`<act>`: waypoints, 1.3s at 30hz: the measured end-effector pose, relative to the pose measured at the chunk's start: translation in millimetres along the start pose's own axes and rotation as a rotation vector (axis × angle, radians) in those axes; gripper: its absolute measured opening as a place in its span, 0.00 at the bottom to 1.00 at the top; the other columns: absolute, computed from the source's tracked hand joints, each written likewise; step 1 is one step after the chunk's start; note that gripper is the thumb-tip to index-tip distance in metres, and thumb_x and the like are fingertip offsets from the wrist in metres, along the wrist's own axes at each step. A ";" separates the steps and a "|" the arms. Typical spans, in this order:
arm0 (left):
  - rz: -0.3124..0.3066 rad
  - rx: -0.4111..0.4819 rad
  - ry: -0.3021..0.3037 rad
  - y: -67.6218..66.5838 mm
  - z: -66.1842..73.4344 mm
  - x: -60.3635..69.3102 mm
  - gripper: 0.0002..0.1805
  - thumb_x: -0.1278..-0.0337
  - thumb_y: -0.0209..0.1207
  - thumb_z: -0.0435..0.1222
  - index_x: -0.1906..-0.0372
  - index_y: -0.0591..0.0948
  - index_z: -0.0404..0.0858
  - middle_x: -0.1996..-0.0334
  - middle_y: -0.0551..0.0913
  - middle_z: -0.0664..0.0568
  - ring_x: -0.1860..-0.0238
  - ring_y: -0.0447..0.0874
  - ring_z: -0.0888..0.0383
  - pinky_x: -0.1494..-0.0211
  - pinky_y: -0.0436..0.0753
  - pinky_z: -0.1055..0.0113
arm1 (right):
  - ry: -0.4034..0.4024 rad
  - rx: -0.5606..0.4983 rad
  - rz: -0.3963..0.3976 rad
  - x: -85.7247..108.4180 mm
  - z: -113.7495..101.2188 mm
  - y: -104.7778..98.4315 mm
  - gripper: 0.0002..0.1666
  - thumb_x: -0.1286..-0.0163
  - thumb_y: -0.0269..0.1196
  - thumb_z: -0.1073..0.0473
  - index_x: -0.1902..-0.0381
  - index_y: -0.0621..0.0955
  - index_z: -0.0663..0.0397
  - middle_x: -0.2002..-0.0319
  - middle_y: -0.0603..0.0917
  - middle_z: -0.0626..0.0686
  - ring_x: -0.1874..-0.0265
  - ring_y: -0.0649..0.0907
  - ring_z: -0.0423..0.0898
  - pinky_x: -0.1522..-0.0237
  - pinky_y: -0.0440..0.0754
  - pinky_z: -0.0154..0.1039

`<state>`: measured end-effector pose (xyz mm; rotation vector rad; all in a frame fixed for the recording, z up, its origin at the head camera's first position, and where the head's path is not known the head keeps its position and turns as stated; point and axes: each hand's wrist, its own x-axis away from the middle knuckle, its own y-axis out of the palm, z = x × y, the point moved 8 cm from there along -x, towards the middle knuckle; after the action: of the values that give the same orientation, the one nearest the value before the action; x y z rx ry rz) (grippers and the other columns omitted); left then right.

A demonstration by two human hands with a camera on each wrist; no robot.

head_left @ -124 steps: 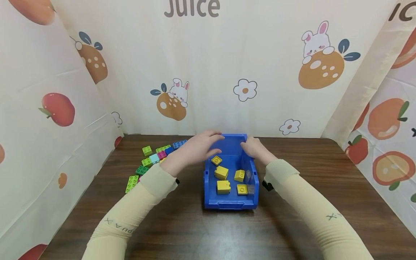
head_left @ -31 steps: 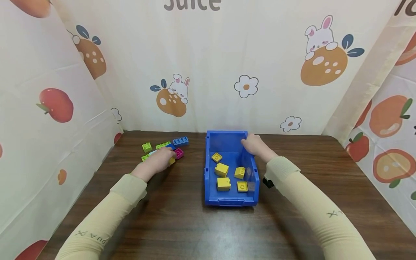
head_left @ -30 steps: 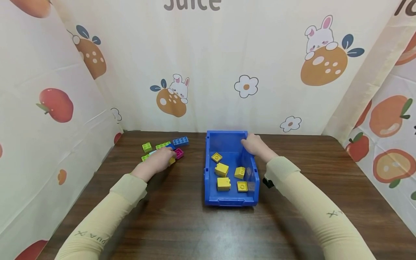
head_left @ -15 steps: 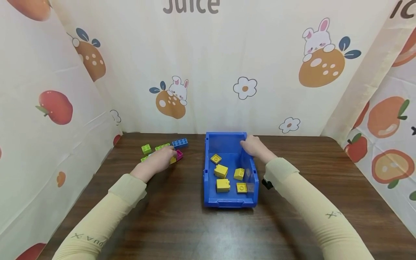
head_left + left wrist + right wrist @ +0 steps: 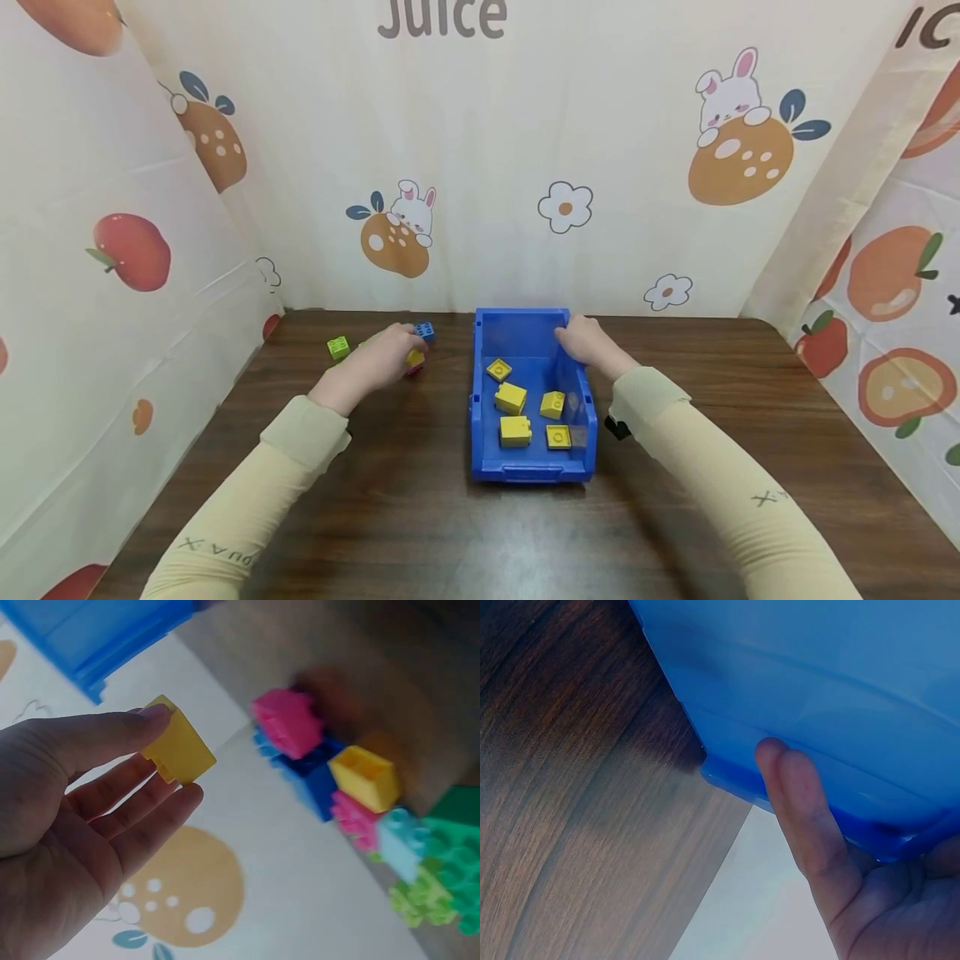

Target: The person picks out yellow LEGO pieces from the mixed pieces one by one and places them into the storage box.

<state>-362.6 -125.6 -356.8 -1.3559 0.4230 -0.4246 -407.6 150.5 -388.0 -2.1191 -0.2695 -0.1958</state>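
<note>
My left hand (image 5: pixel 378 362) pinches a yellow toy brick (image 5: pixel 180 746) between its thumb and fingers, above the loose bricks on the left. The brick shows partly past the fingertips in the head view. A blue plastic bin (image 5: pixel 525 464) stands in the middle of the table, with several yellow bricks (image 5: pixel 515 431) lying inside. At the bin's far right corner, my right hand (image 5: pixel 592 343) grips the wall; some of its fingers (image 5: pixel 802 784) lie against the outside.
Loose bricks lie in a group beneath the left hand: a pink brick (image 5: pixel 289 722), another yellow brick (image 5: pixel 365 778), a dark green brick (image 5: pixel 461 847) and others. A lime brick (image 5: pixel 338 347) sits apart. A printed curtain (image 5: pixel 480 167) borders the table's back.
From above the bin, my left hand moved left to the loose bricks. It now holds a yellow brick, raised and shifted slightly right. My right hand keeps its grip on the bin.
</note>
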 end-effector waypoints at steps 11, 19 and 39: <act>0.066 0.061 0.007 -31.5 27.5 -4.1 0.18 0.50 0.64 0.25 0.51 0.83 0.38 0.51 0.80 0.45 0.47 0.76 0.48 0.42 0.77 0.55 | -0.007 0.000 -0.005 2.7 -0.9 -1.9 0.27 0.25 0.40 0.54 0.41 0.67 0.73 0.77 0.71 0.54 0.77 0.79 0.46 0.75 0.80 0.35; 0.103 0.052 0.021 -41.4 47.0 -9.7 0.18 0.48 0.63 0.27 0.49 0.82 0.42 0.50 0.78 0.48 0.47 0.75 0.51 0.42 0.78 0.58 | -0.002 0.000 -0.012 3.7 -1.1 -1.7 0.27 0.25 0.40 0.55 0.40 0.66 0.72 0.77 0.69 0.53 0.78 0.78 0.46 0.70 0.83 0.40; 0.202 0.009 0.236 -42.4 80.3 -25.1 0.19 0.46 0.64 0.30 0.46 0.81 0.40 0.48 0.79 0.48 0.45 0.74 0.53 0.42 0.77 0.63 | -0.024 0.015 0.015 1.7 -2.1 -1.9 0.26 0.25 0.41 0.55 0.45 0.69 0.73 0.78 0.69 0.53 0.76 0.82 0.47 0.76 0.82 0.35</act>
<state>-344.0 -52.2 -300.8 -1.2442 0.7457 -0.4196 -406.5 149.9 -385.0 -2.1096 -0.2681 -0.1589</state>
